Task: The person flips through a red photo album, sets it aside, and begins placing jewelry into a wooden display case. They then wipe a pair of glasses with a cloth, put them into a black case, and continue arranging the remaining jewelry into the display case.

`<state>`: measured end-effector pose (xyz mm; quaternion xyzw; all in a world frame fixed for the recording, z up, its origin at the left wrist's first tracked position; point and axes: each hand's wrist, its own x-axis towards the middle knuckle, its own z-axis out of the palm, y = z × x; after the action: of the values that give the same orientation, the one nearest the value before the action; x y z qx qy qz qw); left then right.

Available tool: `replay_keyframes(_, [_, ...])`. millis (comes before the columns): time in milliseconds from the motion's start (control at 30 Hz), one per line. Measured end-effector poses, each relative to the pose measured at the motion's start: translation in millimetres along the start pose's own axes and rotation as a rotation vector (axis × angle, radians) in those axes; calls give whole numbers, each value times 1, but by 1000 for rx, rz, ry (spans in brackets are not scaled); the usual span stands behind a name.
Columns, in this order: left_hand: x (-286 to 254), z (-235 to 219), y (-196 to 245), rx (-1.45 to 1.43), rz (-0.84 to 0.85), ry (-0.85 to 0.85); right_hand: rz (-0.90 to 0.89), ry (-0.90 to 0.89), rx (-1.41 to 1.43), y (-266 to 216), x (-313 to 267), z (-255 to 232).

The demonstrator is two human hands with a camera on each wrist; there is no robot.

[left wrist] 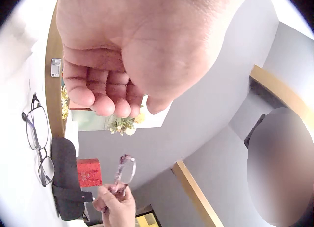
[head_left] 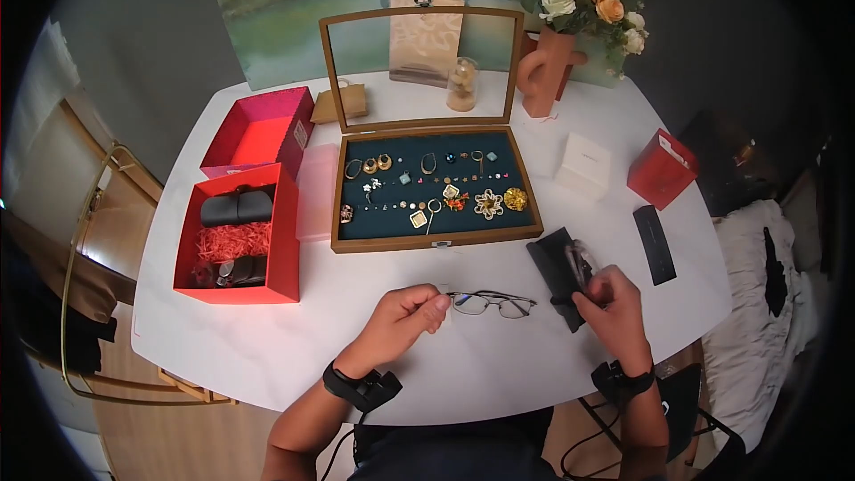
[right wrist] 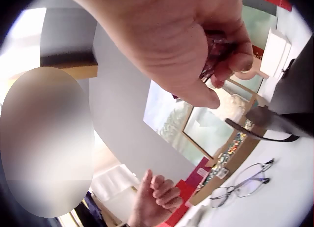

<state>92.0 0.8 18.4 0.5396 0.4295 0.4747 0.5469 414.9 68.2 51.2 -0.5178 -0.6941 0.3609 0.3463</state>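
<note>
My right hand (head_left: 614, 303) grips a pair of glasses (left wrist: 128, 169) with a purplish, see-through frame, raised beside a black glasses case (head_left: 561, 278). Part of these glasses is hidden by the palm in the right wrist view. The case lies on the table and has a strap (right wrist: 262, 133). Held just over the tabletop, my left hand (head_left: 405, 325) has loosely curled fingers and nothing visible in them. Close to its fingertips in the head view, thin dark-rimmed glasses (head_left: 492, 305) rest on the white table (head_left: 481, 374).
Behind the glasses stands a wooden jewelry box (head_left: 436, 245), lid up, with earrings and brooches inside. A red box (head_left: 283, 249) holding shredded paper and a dark case (head_left: 236, 207) is at left. Rightward are a white box (head_left: 583, 165), red box (head_left: 663, 169) and black flat box (head_left: 655, 245).
</note>
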Motion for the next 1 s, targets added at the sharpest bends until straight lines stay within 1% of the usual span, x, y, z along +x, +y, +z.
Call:
replay_keyframes(33, [1,-2,-4,-18,-18,17,-1,39,-99,5,2,3])
replay_keyframes(67, [2,-3,-7,-23,-16,18,1,6,-183,5,3,5])
replay_keyframes(100, [2,-5,-9,-49,-22,29,0,2,-186,4,4,6])
replay_keyframes(167, [0,-9,-12,-76,-30,49,93,-88,-311,1,6,10])
replay_keyframes(200, [0,-11,-13,-64,-44,42,92,-93,-312,2,6,10])
replay_keyframes(300, [1,-12,-14,-61,-43,53,133,3,-80,7,9,1])
replay_keyframes(333, [0,-11,-15,-67,-32,67,50,66,-24,1,8,-3])
replay_keyframes(367, [0,-11,-16,-69,-35,70,-14,76,-56,-9,5,-9])
replay_keyframes(433, [1,-11,-20,-184,-25,62,-83,60,-59,-32,-5,-18])
replay_keyframes(467, [2,-10,-20,-185,-26,60,-81,61,-60,-43,-10,-22])
replay_keyframes(533, [3,-7,-17,-259,1,22,-316,-6,-170,-63,-20,-25])
replay_keyframes(567, [2,-4,-12,-259,0,21,-314,-6,-169,-70,-24,-24])
replay_keyframes(633, [1,4,-3,-161,62,10,-306,-207,113,-79,-29,-22])
replay_keyframes(667, [0,3,-4,-151,73,-20,-362,-337,200,-84,-25,-20])
replay_keyframes(700, [-1,2,-7,-141,85,-50,-318,-436,228,-84,-24,-20])
replay_keyframes(733, [0,0,-11,-120,-14,-91,-336,-484,171,-82,-22,-18])
replay_keyframes(767, [-1,-2,-10,-120,-15,-91,-353,-532,114,-79,-20,-16])
replay_keyframes(800, [-2,-4,-7,-5,120,-129,-352,-532,115,-81,-19,-15])
replay_keyframes(833, [-2,-5,-4,109,255,-168,-307,-595,54,-83,-18,-13])
replay_keyframes(867, [-4,-3,2,114,287,-145,-260,-657,-6,-85,-17,-12])
replay_keyframes(900, [-4,-3,2,112,285,-149,-256,-654,-6,-85,-16,-12])
replay_keyframes(967, [-4,-5,2,105,456,-252,-306,-663,52,-84,-15,-11])
replay_keyframes(1000, [-7,-7,6,99,370,-296,-300,-659,53,-80,-17,-12])
